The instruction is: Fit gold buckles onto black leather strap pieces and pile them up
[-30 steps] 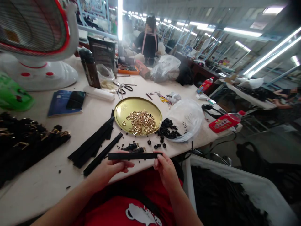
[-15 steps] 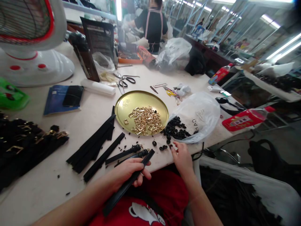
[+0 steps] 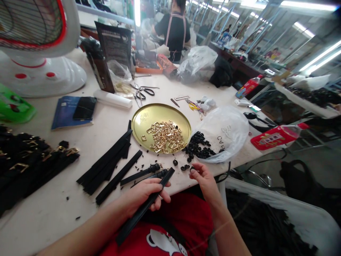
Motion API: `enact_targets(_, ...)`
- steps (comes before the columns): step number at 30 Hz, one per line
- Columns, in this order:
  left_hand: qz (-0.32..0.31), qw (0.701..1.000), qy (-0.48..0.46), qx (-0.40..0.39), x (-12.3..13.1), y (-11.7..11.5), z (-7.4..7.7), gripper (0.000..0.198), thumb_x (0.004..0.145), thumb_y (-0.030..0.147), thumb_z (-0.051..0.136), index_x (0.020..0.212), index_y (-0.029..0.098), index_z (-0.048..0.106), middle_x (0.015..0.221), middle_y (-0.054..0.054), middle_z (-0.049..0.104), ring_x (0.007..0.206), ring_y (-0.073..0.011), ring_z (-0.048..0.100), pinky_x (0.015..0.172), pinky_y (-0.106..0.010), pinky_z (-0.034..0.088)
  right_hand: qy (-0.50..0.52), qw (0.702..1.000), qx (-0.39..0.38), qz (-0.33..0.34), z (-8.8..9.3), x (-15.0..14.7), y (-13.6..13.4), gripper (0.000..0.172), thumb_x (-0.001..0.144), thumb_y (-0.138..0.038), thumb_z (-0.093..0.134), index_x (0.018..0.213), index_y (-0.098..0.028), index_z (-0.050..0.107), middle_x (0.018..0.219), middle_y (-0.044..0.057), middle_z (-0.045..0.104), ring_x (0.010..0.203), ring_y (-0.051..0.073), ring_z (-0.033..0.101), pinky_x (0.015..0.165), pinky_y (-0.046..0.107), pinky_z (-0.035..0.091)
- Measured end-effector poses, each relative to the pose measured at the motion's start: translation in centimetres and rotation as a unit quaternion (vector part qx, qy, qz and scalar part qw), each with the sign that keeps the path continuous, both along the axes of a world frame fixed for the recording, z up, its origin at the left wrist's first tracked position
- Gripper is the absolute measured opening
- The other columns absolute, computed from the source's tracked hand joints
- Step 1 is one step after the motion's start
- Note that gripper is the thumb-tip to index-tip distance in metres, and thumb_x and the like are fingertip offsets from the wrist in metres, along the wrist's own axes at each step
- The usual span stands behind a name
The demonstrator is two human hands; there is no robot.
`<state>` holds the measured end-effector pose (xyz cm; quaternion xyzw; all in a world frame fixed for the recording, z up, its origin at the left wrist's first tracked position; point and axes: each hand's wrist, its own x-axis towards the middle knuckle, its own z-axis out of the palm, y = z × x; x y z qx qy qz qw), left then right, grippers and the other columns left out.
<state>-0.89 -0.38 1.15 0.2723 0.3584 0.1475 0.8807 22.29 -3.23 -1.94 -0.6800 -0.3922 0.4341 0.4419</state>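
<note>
My left hand is closed around a black strap, which slants up to the right above my lap. At the table's front edge, my right hand pinches a small black loop between thumb and fingertips. More black loops spill from a clear plastic bag just beyond it. A gold round tray holds a heap of gold buckles. Left of my left hand lie finished-looking straps with loops, a single strap and a stack of black straps.
A pile of buckled straps covers the left side. Behind are a white heater-like appliance, a blue book with a phone, scissors and a white roll. Red bottles lie at right. Another person stands farther back.
My right hand has lifted slightly and drawn left from the loose loops, with one loop now showing at its fingertips. My left hand and strap stay nearly still.
</note>
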Motion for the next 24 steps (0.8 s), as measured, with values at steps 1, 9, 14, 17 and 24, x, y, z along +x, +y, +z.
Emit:
enact_targets(1,-0.006,1.000,-0.003,0.003,0.1,-0.1,0.2,0.025,0.073,0.023,0.050,0.094,0.011,0.052,0.066,-0.005,0.066,0.035,-0.0039,0.046,0.032,-0.013,0.031,0.072,0.997,0.001,0.006,0.5,-1.0,-0.5,0.036,0.071,-0.038,0.060,0.101,-0.019,0.054,0.077,0.001,0.058,0.064,0.014,0.054,0.066,0.030,0.043)
enact_targets(9,-0.041,0.998,0.011,0.041,-0.2,-1.2,2.0,0.028,0.075,0.031,0.050,0.096,0.012,0.054,0.068,-0.004,0.065,0.042,-0.0055,0.050,0.039,-0.015,0.035,0.368,0.928,-0.010,-0.059,1.6,-4.8,-2.3,0.022,0.064,-0.028,0.071,0.080,-0.020,0.059,0.072,-0.003,0.061,0.057,0.008,0.054,0.058,0.021,0.045)
enact_targets(14,-0.083,0.977,0.071,0.184,0.0,-1.9,2.5,0.021,0.078,0.031,0.044,0.087,0.014,0.052,0.071,-0.001,0.062,0.048,-0.0065,0.052,0.045,-0.016,0.038,0.450,0.883,-0.020,-0.130,1.8,-5.9,-2.7,0.023,0.058,-0.026,0.075,0.071,-0.020,0.058,0.070,-0.003,0.064,0.059,0.009,0.057,0.055,0.020,0.048)
enact_targets(17,-0.108,0.944,0.134,0.280,0.4,-2.3,1.9,0.023,0.080,0.033,0.037,0.083,0.015,0.051,0.059,0.003,0.057,0.039,-0.0060,0.045,0.039,-0.017,0.034,0.456,0.880,-0.011,-0.134,1.8,-6.8,-2.9,0.023,0.059,-0.027,0.075,0.072,-0.019,0.058,0.067,-0.004,0.062,0.056,0.008,0.055,0.053,0.019,0.046)
enact_targets(24,-0.172,0.891,0.228,0.355,0.2,-2.3,2.0,0.032,0.081,0.037,0.030,0.078,0.016,0.053,0.045,0.005,0.049,0.033,-0.0083,0.039,0.035,-0.017,0.027,0.202,0.977,0.055,-0.039,2.2,-7.0,-3.8,0.024,0.068,-0.030,0.067,0.090,-0.020,0.062,0.083,0.000,0.065,0.073,0.014,0.057,0.069,0.027,0.045)
